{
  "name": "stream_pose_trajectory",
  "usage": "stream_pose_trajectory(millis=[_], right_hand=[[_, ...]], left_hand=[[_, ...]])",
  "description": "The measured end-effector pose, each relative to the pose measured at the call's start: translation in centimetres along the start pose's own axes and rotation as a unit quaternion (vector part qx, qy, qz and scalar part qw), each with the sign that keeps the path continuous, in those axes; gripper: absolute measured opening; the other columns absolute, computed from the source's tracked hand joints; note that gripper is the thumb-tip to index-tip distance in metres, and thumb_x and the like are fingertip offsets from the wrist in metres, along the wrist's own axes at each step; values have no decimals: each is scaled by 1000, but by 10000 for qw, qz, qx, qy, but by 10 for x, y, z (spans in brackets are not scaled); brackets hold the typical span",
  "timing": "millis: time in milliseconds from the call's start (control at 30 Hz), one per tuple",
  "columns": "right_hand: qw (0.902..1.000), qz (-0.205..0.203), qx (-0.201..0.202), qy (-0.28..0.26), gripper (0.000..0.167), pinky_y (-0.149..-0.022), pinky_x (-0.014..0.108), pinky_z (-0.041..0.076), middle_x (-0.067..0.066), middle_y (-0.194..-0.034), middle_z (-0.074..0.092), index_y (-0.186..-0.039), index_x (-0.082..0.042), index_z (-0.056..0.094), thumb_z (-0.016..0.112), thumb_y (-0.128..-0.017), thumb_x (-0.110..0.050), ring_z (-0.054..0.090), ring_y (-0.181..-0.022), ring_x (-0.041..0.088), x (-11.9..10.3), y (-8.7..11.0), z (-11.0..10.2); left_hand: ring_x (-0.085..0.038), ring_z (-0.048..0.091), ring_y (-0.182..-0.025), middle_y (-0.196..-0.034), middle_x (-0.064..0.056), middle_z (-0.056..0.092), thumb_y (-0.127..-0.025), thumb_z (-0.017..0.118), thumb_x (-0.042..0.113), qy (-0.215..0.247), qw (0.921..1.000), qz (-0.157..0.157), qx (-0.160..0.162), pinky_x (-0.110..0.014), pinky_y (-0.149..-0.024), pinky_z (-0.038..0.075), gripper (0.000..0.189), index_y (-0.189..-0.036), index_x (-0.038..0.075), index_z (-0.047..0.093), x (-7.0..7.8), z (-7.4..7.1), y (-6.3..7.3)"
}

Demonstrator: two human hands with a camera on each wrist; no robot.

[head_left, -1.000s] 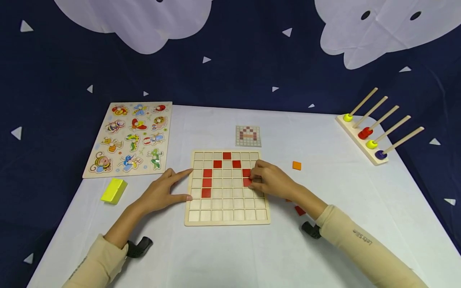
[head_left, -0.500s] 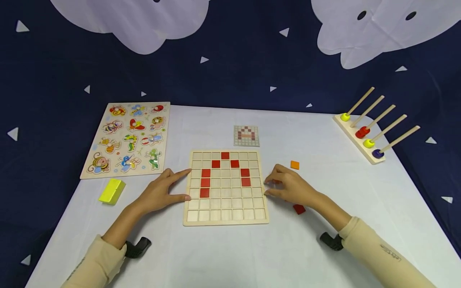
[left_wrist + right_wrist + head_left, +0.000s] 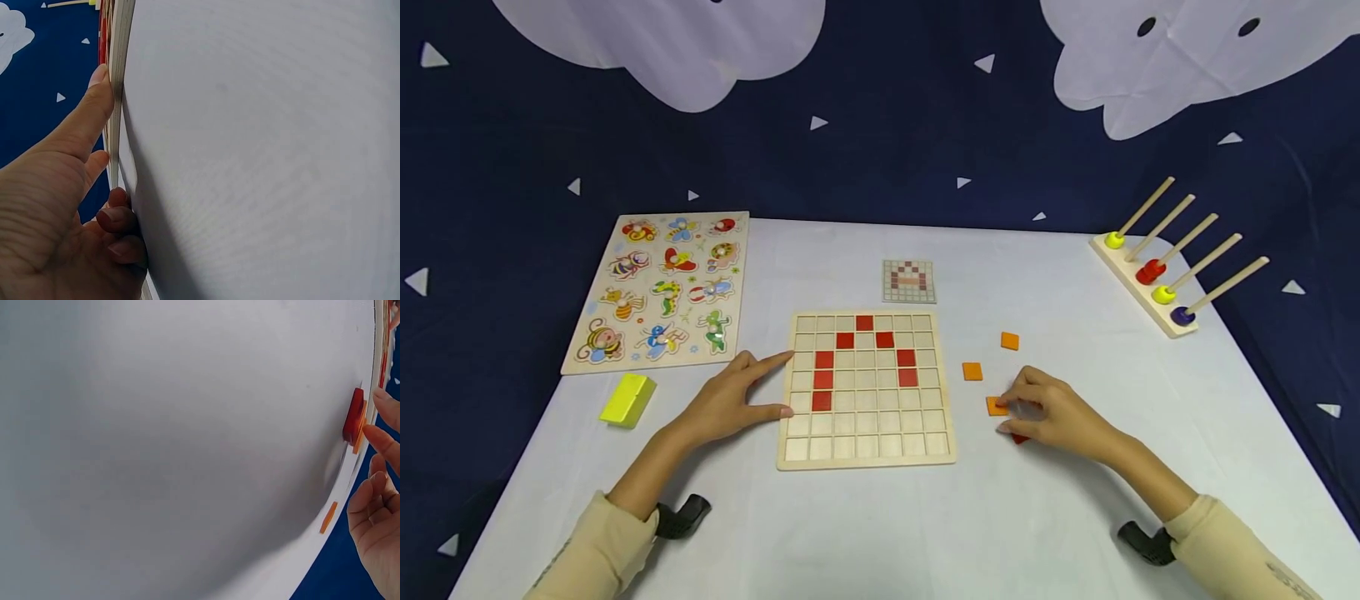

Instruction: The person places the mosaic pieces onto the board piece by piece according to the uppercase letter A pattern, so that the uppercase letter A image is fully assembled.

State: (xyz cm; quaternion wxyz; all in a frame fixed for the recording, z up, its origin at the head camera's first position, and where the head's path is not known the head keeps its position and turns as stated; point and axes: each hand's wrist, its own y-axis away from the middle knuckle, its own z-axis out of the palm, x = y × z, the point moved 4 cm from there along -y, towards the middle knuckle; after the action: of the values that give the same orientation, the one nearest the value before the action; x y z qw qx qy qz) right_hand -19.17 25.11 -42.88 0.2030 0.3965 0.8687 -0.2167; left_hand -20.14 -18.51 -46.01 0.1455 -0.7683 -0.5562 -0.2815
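A square wooden grid board (image 3: 865,462) lies flat, with several red tiles (image 3: 823,380) seated in an arch in its cells. My left hand (image 3: 718,408) rests at its left edge, index fingertip and thumb touching the rim; in the left wrist view, the thumb (image 3: 94,106) lies along that edge. Right of the board, my right hand (image 3: 1056,417) reaches over a loose red tile (image 3: 1019,438) and an orange tile (image 3: 996,407), thumb and index finger apart. The right wrist view shows the fingertips right beside this red tile (image 3: 354,415), nothing held.
Two more orange tiles (image 3: 972,372) lie by the board. A small pattern card (image 3: 909,282) sits behind it. At left are an insect puzzle (image 3: 662,292) and a yellow block (image 3: 627,400); a peg stacker (image 3: 1142,283) with beads stands back right.
My right hand has let go of a red tile in the board's right side and moved right and nearer, uncovering orange tiles. The left hand keeps its place at the board.
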Motion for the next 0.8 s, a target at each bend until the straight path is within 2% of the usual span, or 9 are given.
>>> stream_pose_trajectory(millis=[200, 567, 800], right_hand=[[10000, 59, 64, 24, 26, -73, 15, 40, -6, -87, 56, -90, -12, 75, 91, -69, -14, 52, -79, 8, 2, 9, -3], [9993, 224, -11, 285, 29, -71, 16, 40, -8, -88, 52, -91, -15, 76, 92, -67, -12, 50, -80, 7, 3, 25, -4], [9996, 209, 59, 174, 29, -71, 17, 41, -8, -88, 53, -91, -14, 75, 90, -68, -7, 50, -80, 7, 3, 30, -3]], left_hand=[[-15, 34, -70, -89, -4, 40, -77, 83, 44, 15, 10000, -3, 6, -27, -61, 31, 84, -150, 21, 46, 0, 0, 1], [-15, 33, -70, -89, -5, 40, -78, 83, 41, 48, 10000, 36, 21, -27, -60, 30, 83, -149, 19, 47, 1, -2, 1], [-15, 33, -70, -89, -5, 41, -77, 83, 42, 43, 10000, 24, 14, -27, -60, 30, 84, -150, 20, 47, 1, -1, 1]])
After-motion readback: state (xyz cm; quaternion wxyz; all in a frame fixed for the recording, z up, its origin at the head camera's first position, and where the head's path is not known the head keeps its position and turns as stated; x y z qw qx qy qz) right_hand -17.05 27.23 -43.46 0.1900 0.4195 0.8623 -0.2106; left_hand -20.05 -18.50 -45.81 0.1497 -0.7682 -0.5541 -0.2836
